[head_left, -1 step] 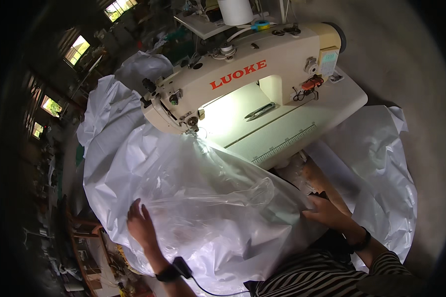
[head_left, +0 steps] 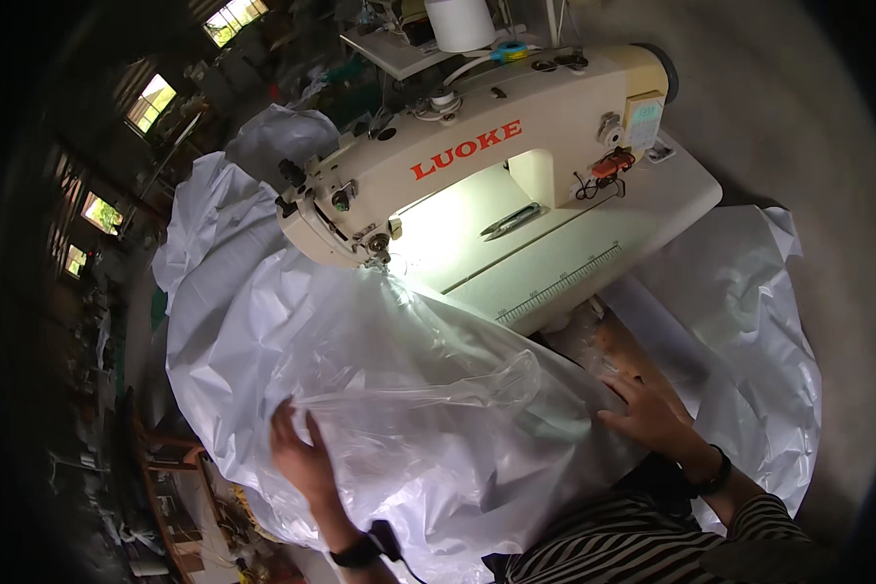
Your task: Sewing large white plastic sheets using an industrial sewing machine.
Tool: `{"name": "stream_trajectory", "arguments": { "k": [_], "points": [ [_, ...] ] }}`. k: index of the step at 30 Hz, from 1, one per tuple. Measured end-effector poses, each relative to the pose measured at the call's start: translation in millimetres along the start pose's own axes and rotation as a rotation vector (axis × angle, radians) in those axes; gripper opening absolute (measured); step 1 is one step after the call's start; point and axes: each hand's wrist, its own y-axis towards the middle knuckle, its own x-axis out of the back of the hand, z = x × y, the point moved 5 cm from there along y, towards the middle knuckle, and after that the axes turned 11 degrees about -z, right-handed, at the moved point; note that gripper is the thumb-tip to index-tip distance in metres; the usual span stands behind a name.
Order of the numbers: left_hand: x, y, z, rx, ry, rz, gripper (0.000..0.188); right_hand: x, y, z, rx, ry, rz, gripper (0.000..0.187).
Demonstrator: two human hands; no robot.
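Note:
A large sheet of glossy white plastic [head_left: 234, 321], with a clear film layer [head_left: 438, 389] over its middle, spreads under the head of a white sewing machine [head_left: 555, 107]. Its upper edge runs in at the needle and presser foot [head_left: 380, 261], where the lamp lights it. My left hand [head_left: 304, 456] rests on the film with fingers apart, near the fold's left end. At the sheet's right edge, my right hand [head_left: 644, 417] lies with fingers stretched and thumb spread, touching the plastic. Thread snips [head_left: 512, 222] lie on the machine bed.
More white plastic [head_left: 749, 360] hangs down at the right, beside a brown strip [head_left: 633, 355] near the table edge. A white thread cone [head_left: 460, 24] stands behind the machine. To the lower left is a wooden frame [head_left: 170, 465]. A cable trails from my left wrist.
My left hand has shifted right and slightly down across the film. My right fingers have stretched out, and a dark patch by them no longer shows. The sheet has barely moved.

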Motion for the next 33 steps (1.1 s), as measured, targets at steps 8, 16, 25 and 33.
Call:
{"name": "stream_trajectory", "arguments": {
  "k": [8,16,25,33],
  "points": [
    [-40.4,-143.5,-175.1,-0.405,-0.393,0.392,0.039,23.1,32.9,82.9,-0.039,0.34,0.172,0.051],
    [13.1,-188.5,-227.4,-0.213,-1.268,0.969,0.022,-24.7,7.4,43.7,-0.245,0.685,0.787,0.031],
    [2.1,-256.2,-246.7,-0.129,-1.425,1.485,0.019,58.0,-23.9,32.0,-0.003,0.0,0.012,0.056],
    [13.8,-309.9,-72.8,0.97,-1.009,1.448,0.022,-4.1,-3.9,20.3,0.042,0.034,0.075,0.043]
  ]
}}
